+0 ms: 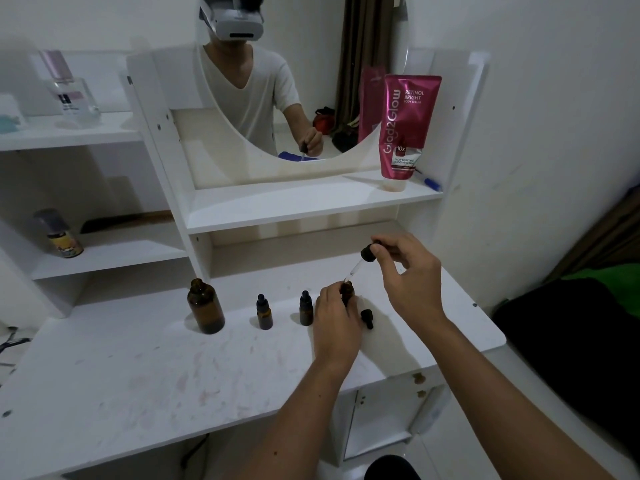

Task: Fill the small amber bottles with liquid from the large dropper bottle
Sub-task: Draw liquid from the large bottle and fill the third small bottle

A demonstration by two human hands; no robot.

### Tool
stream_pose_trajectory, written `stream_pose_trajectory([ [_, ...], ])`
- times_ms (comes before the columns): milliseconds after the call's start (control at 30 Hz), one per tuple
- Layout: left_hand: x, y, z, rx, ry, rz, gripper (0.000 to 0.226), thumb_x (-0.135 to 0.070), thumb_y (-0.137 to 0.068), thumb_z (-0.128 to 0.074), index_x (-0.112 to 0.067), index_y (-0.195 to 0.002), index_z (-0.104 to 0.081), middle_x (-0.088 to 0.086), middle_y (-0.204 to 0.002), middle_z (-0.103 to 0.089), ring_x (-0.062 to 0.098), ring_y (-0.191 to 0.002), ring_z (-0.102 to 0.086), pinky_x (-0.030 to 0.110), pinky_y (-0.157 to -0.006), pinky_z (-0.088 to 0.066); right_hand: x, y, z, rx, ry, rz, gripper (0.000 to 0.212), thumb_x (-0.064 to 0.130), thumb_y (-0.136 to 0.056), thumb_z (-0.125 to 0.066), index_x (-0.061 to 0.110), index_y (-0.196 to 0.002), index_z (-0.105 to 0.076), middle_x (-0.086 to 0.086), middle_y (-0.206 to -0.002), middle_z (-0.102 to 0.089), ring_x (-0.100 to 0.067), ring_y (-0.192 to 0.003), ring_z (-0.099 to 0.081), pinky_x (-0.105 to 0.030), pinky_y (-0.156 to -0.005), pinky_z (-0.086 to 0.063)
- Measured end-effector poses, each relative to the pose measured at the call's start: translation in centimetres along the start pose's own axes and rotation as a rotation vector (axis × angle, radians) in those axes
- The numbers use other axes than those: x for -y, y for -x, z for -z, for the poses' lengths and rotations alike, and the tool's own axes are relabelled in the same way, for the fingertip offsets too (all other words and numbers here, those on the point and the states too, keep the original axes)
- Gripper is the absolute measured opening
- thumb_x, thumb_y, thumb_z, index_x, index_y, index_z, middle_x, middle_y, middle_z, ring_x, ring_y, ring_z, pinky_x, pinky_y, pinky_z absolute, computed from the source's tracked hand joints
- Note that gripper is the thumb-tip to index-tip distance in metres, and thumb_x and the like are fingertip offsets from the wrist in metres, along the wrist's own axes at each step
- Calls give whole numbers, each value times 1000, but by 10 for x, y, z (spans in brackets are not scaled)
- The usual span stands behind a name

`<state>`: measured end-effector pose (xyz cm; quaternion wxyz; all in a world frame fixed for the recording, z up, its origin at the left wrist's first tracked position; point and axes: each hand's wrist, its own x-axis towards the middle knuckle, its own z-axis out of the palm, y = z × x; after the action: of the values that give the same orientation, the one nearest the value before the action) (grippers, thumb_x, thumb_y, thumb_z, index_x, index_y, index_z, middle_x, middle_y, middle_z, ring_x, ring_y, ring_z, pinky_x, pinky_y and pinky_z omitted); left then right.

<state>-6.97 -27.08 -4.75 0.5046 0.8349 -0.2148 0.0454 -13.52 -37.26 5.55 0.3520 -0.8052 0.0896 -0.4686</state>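
The large amber bottle [205, 306] stands uncapped on the white vanity top [138, 368]. To its right stand two small amber bottles [264, 312] [306, 308] with black dropper caps on. My left hand [337, 318] grips a third small amber bottle [347, 291], open at the top. My right hand [407, 271] pinches the black bulb of the large dropper [362, 260], whose glass tip points into that bottle's mouth. A loose small black dropper cap [367, 318] lies just right of my left hand.
A mirror [301, 81] rises behind the shelf [304, 202], where a pink tube [405, 129] and a blue pen [429, 181] rest. Left shelves hold a clear perfume bottle [71, 91] and a small spray can [60, 233]. A dark bag [571, 334] lies at right.
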Motion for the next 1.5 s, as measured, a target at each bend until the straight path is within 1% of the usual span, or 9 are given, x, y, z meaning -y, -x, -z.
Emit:
stream_pose_trajectory([
  [100, 2, -1, -1, -3, 7, -11, 22, -24, -102, -55, -19, -124, -59, -7, -119, -62, 13, -114, -56, 32, -101, -48, -3, 0, 3, -8, 15, 25, 15, 7, -98, -70, 7, -111, -75, 0, -100, -74, -11, -94, -71, -17, -86, -55],
  [367, 6, 0, 0, 22, 65, -38, 24, -24, -102, -58, -24, -125, -61, -14, -119, -62, 8, -115, -57, 31, -103, -48, -7, 3, 0, 49, 37, 23, 14, 8, -97, -71, 8, -110, -76, 1, -99, -75, -6, -92, -71, -10, -84, -52],
  [533, 7, 1, 1, 29, 56, -53, 22, -23, -103, -55, -25, -124, -62, -16, -116, -63, 6, -112, -58, 32, -101, -50, -13, 8, -13, 166, 51, 32, 11, 7, -95, -73, 11, -104, -78, 4, -95, -74, -3, -90, -71, -15, -83, -57],
  [733, 8, 2, 1, 33, 32, -63, 23, -19, -103, -51, -27, -123, -62, -18, -113, -61, 6, -110, -57, 31, -98, -50, -15, 8, -23, 115, 56, -20, 13, 0, -92, -73, 12, -87, -76, 6, -83, -73, -8, -81, -72, -26, -78, -60],
  [933, 11, 3, 0, 36, 37, -69, 25, -17, -103, -52, -25, -125, -62, -17, -114, -61, 5, -111, -57, 30, -98, -51, -11, 8, -25, 177, 25, -71, 8, 9, -96, -71, 13, -99, -77, 7, -92, -73, -4, -84, -72, -14, -81, -56],
  [1067, 11, 3, 0, 41, 30, -49, 26, -19, -102, -53, -25, -126, -62, -16, -116, -63, 4, -112, -56, 29, -97, -52, -11, 11, -25, 195, -19, -108, 13, 10, -97, -70, 12, -108, -76, 5, -97, -74, -3, -88, -73, -11, -84, -54],
  [1200, 12, 3, 0, 38, 17, -56, 24, -19, -101, -53, -25, -123, -62, -17, -112, -62, 5, -109, -57, 30, -94, -53, -9, 9, -27, 193, -14, -121, 6, 7, -94, -73, 12, -93, -77, 5, -89, -74, -7, -84, -73, -13, -81, -54],
  [1333, 11, 3, 1, 42, -18, -70, 26, -16, -100, -52, -25, -123, -61, -14, -111, -62, 8, -106, -58, 34, -92, -54, -6, 6, -26, 176, 38, -75, 15, 0, -90, -73, 12, -82, -75, 5, -82, -73, -8, -80, -71, -19, -78, -56],
  [1500, 8, 4, 2, 43, -46, -94, 29, -13, -99, -52, -22, -126, -60, -10, -112, -61, 12, -106, -58, 36, -92, -53, -4, 7, -24, 197, 52, -60, 11, 4, -94, -71, 13, -89, -77, 7, -86, -74, -6, -80, -72, -19, -79, -57],
])
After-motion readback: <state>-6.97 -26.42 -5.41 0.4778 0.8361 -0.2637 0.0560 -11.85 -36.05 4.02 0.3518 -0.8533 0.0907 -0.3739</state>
